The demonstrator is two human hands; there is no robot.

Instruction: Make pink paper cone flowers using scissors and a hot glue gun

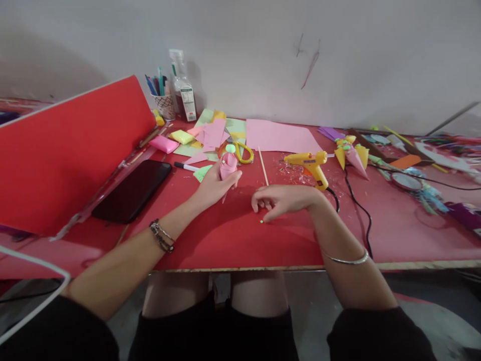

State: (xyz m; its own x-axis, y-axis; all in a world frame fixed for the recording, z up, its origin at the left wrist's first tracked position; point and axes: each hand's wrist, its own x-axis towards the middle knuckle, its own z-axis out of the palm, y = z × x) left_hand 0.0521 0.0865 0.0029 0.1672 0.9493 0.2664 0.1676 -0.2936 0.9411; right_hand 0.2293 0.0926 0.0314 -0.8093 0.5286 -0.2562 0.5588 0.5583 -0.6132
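My left hand [216, 188] is closed round a pink paper cone [228, 166]. A pale green clay ball [230, 149] shows at the cone's top, and the tip points down below my fingers. Palm down over the red tabletop [225, 245], my right hand [283, 200] has its fingers loosely curled and apart, with nothing seen between them. A tiny pale green bit [262, 221] lies on the table close to its thumb tip. Beyond that hand rests a thin wooden stick [263, 166].
A yellow glue gun [310, 163] with a black cord lies right of centre, near decorated paper cones [353, 153]. Yellow-handled scissors [245, 153], clay packs [164, 144] and pink paper [280, 134] lie behind. At left are a phone [133, 190], a red board [71, 160] and a bottle [185, 93].
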